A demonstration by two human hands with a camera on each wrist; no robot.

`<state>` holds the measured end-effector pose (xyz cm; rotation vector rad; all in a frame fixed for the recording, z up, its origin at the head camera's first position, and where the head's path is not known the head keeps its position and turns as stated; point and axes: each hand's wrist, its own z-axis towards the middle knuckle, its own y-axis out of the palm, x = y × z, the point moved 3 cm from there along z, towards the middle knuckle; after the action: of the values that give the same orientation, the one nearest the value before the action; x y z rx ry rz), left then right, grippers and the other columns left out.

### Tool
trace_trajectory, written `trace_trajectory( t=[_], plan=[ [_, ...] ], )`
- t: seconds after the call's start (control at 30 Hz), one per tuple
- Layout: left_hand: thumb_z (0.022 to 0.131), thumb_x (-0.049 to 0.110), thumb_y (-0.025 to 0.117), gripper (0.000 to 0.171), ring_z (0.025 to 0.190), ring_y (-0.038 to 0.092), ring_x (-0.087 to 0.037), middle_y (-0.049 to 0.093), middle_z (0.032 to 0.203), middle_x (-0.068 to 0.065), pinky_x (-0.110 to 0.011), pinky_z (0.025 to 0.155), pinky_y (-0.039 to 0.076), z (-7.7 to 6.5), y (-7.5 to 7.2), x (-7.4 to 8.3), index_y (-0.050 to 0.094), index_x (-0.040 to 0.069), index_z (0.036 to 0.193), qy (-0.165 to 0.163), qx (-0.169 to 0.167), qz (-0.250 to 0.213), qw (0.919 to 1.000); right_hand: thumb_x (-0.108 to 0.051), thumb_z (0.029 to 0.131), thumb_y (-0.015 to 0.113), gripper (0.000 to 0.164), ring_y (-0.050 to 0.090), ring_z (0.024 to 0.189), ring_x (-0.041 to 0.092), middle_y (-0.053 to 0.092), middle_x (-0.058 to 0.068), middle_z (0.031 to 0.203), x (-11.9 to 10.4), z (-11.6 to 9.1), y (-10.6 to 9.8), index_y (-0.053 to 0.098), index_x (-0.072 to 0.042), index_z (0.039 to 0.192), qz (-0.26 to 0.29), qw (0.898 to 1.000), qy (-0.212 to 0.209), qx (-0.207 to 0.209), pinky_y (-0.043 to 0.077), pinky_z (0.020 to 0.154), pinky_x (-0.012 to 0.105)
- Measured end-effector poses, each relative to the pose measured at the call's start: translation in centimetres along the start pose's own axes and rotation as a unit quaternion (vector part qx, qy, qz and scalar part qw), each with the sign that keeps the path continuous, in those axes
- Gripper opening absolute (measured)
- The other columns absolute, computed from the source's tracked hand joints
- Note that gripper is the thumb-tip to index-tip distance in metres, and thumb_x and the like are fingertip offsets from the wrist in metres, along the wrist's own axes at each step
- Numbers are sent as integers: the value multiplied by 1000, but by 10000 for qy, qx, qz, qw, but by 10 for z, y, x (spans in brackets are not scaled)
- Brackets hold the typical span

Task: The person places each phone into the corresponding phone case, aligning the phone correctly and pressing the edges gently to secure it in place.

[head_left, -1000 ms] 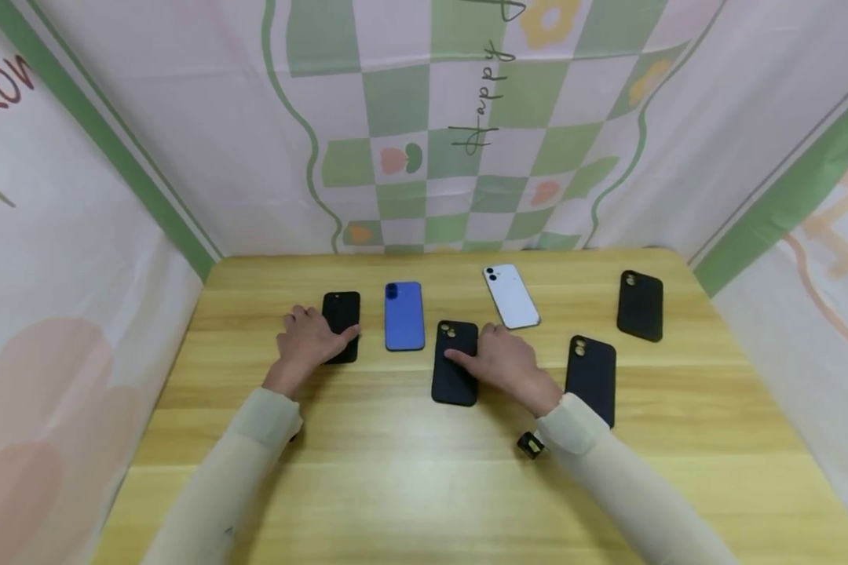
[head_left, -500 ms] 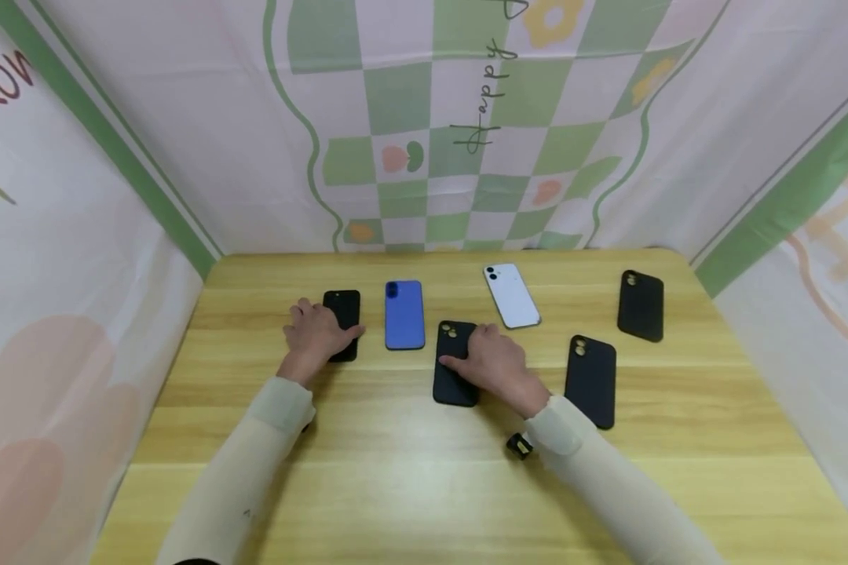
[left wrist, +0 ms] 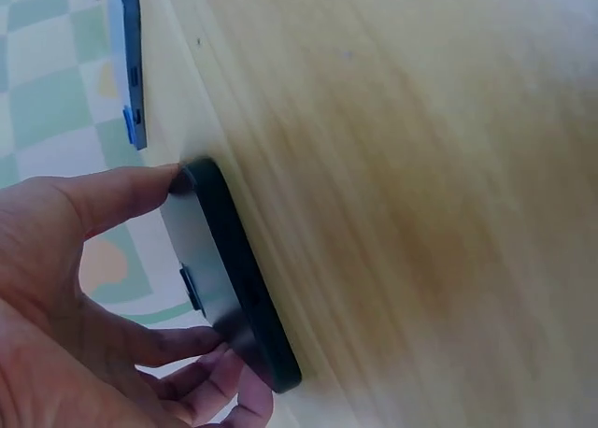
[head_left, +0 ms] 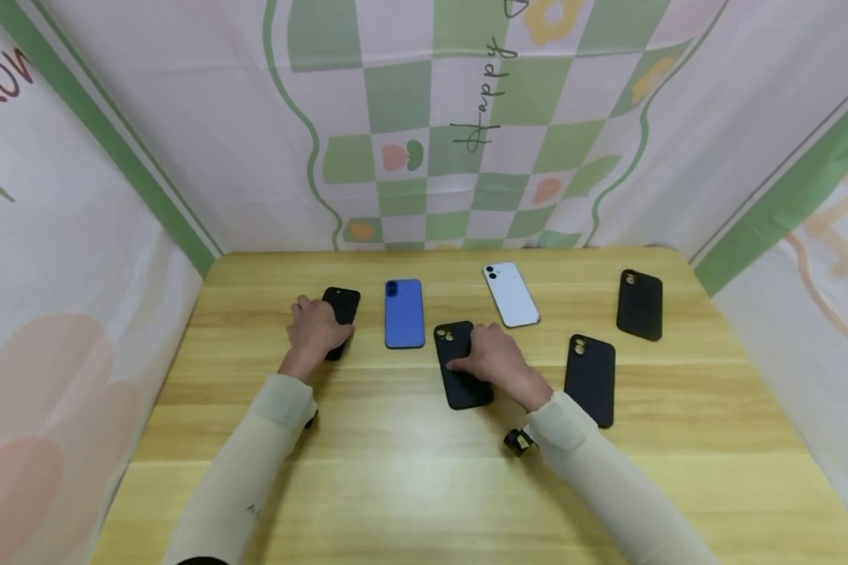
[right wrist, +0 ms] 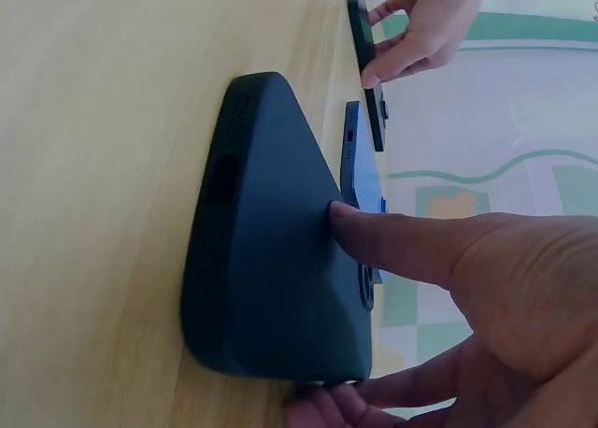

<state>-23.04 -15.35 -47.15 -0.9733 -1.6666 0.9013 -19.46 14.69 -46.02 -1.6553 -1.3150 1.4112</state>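
Observation:
On the left of the wooden table, a black phone [head_left: 345, 302] lies tilted under my left hand [head_left: 314, 333], which grips it across its edges. The left wrist view shows the thumb at one edge of that phone [left wrist: 238, 274] and the other fingers at the opposite edge. Near the middle, my right hand [head_left: 498, 357] pinches a black phone case [head_left: 464, 386] with camera cutouts. In the right wrist view the thumb presses on the back of this case [right wrist: 280, 250], while fingers reach its far edge, their tips partly hidden.
Between the hands lies a blue phone [head_left: 404, 318], and behind the right hand a white phone [head_left: 513, 297]. Two more black cases lie to the right, one near the right forearm [head_left: 591, 377] and one at the back [head_left: 639, 306]. Patterned cloth [head_left: 396, 94] walls the table.
The black case has turned slightly, its lower end swinging right, with my right hand on it. The black phone has tilted, its lower end shifting left, as my left hand grips it.

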Motion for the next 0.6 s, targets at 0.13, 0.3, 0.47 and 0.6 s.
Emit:
trace_trajectory(
  t=[0.13, 0.3, 0.47, 0.6],
  plan=[
    [96, 38, 75, 65, 123, 46, -46, 43, 134, -34, -60, 90, 56, 1, -2, 0, 55, -16, 125, -54, -11, -92, 9999, -39, 83, 92, 50, 57, 84, 28, 62, 17, 95, 2, 1, -1, 71, 5, 95, 182, 9998, 26, 77, 52, 64, 35],
    [93, 38, 79, 71, 124, 47, -46, 45, 136, -34, -62, 96, 53, 2, -3, -1, 52, -15, 131, -170, -78, -254, 9995, -38, 81, 95, 61, 60, 81, 28, 64, 18, 99, 6, 3, 1, 67, 9, 109, 391, 9991, 36, 140, 55, 67, 36],
    [91, 38, 82, 81, 125, 49, -48, 47, 136, -35, -64, 101, 51, 4, -5, -1, 46, -17, 139, -296, -158, -320, 9989, -36, 81, 95, 62, 62, 76, 25, 67, 15, 92, 9, 4, 3, 64, 6, 113, 667, 9977, -11, 151, 55, 65, 35],
    [90, 38, 84, 89, 129, 48, -51, 46, 138, -37, -64, 105, 49, 6, -5, -3, 40, -18, 144, -433, -189, -453, 9979, -31, 83, 93, 44, 62, 71, 21, 67, 9, 83, 9, 5, 3, 69, 1, 101, 1064, 9940, -161, 173, 53, 61, 30]
  ],
)
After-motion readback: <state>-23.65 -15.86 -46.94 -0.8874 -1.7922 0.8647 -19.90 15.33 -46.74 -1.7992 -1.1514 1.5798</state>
